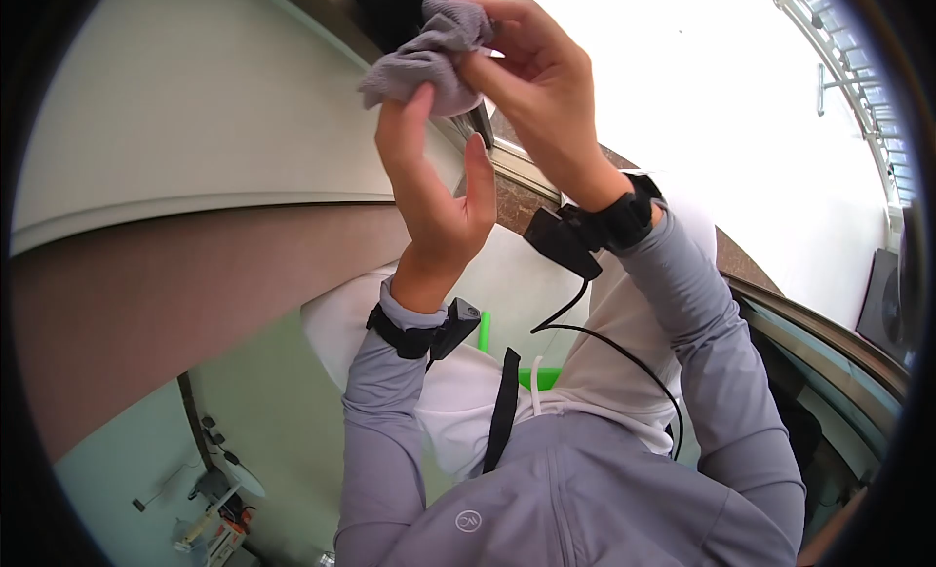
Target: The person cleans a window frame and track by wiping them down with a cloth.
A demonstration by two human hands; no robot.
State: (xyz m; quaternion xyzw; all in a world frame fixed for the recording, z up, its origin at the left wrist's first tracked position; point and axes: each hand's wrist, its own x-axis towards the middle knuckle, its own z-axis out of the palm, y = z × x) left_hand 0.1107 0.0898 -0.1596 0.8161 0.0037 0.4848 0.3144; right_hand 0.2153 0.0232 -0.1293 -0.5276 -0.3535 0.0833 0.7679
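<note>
A crumpled grey cloth (424, 65) is bunched up at the top of the view. My right hand (546, 84) pinches its right side between thumb and fingers. From below, my left hand (434, 192) reaches up with a fingertip touching the cloth's lower edge. Its thumb is stretched out and apart from the cloth, and its other fingers are mostly hidden. Behind the cloth is a dark object (385, 6), too blurred to name. Each wrist wears a black strap with a small black device, such as the right wrist device (565, 240).
A pale panel (214, 89) fills the upper left, beside a metal-edged frame (522, 167). A bright white surface (682, 89) lies to the right, with a rail track (829, 333) below it. A black cable (624, 343) hangs from the right wrist. Something green (539, 378) shows between the legs.
</note>
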